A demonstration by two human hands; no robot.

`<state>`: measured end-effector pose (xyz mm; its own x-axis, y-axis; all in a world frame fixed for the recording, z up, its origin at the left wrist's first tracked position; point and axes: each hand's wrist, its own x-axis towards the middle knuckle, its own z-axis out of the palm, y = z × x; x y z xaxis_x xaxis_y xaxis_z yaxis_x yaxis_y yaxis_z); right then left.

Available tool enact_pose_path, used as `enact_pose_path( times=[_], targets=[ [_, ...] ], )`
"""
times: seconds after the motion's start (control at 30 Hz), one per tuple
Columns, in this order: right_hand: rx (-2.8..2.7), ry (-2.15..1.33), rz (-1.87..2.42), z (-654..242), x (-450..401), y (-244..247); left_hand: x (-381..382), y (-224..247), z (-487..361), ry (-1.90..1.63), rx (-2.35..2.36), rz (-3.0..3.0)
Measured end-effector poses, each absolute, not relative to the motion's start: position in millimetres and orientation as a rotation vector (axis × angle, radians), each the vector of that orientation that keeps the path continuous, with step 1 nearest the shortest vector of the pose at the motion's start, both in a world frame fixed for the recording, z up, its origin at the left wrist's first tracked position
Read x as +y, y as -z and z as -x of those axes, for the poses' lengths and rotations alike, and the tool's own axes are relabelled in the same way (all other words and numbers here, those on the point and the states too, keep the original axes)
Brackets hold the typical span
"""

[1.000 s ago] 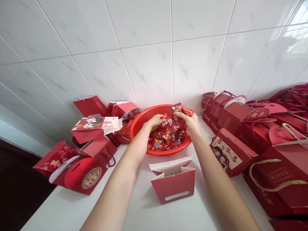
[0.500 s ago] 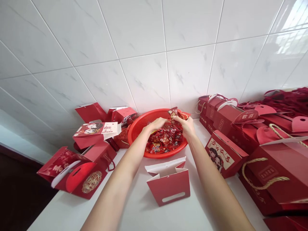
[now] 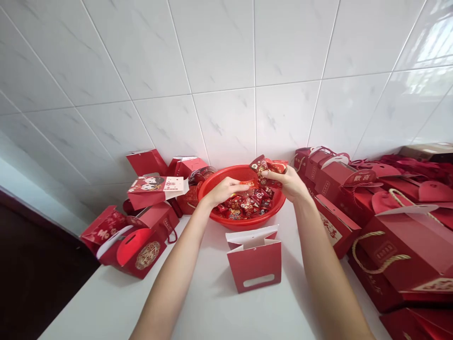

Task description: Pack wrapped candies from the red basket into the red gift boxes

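Over a red plastic basket point(image 3: 255, 222) filled with wrapped candies point(image 3: 244, 204), both of my hands are raised close together. My left hand point(image 3: 226, 190) pinches a small bright red candy packet point(image 3: 250, 184) at the basket's middle. Several red wrapped candies point(image 3: 261, 168) are gripped in my right hand point(image 3: 289, 183), above the basket's right side; the fingers partly hide them. Between my forearms, in front of the basket, a red gift box point(image 3: 255, 267) stands upright on the white table point(image 3: 208, 311) with its top open.
Red gift boxes point(image 3: 141, 252) are piled at the left. More red boxes with rope handles point(image 3: 406, 250) crowd the right side. Behind the basket rises a white tiled wall point(image 3: 226, 127). A dark area lies past the table's left edge.
My left hand has come up from among the candies with a bright red packet showing in its fingers. My right hand, still holding candies, has shifted slightly right. The view has tilted and moved.
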<state>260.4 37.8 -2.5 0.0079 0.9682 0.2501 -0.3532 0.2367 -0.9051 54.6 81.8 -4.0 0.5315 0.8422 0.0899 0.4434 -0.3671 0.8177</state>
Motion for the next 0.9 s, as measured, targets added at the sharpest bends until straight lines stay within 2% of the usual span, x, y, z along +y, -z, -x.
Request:
enact_pose_path(
  times=[0.23, 0.4, 0.57, 0.73, 0.9],
  targets=[
    [-1.283, -1.022, 0.77, -268, -11, -31, 9, -23, -19, -0.902, 0.756, -1.981],
    [-1.358, -0.915, 0.829, -267, -42, -46, -30, -39, -9, -0.665, 0.61, -2.175],
    [-1.393, -0.929, 0.862, -264, -59, -54, -51, -40, -19, -0.472, 0.806, -2.41],
    [-1.511, -0.94, 0.881, -266, -69, -58, -50, -32, -28, -0.443, 1.033, -2.559],
    [-1.539, -1.057, 0.936, -268, -75, -62, -45, -30, -28, -0.458, 1.018, -2.541]
  ],
)
